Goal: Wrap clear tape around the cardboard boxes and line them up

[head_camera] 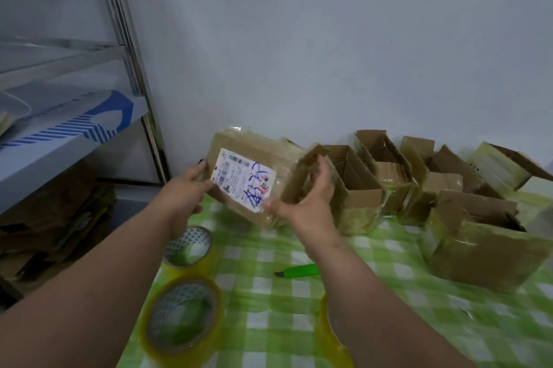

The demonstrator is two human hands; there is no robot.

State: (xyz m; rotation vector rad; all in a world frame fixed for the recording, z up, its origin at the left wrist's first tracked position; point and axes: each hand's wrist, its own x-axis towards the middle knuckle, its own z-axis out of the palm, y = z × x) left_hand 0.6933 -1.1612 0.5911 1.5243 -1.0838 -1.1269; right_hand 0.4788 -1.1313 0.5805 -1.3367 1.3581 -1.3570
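I hold a tape-wrapped cardboard box [254, 176] with a white shipping label and blue writing above the table's far left. My left hand [185, 191] grips its left end. My right hand [305, 200] grips its right end, fingers curled round an open flap. To the right, several taped boxes [359, 185] with open flaps stand in a row along the wall. A larger taped box [484, 251] sits nearer on the right. Two rolls of clear tape [182, 319] lie near the table's left edge, and a third roll [329, 334] shows partly behind my right forearm.
A green utility knife [299, 271] lies on the green checked tablecloth [269, 292]. A metal shelf rack [131, 68] stands at the left with a white and blue box on it. Flattened cardboard [51, 218] is piled on the floor below.
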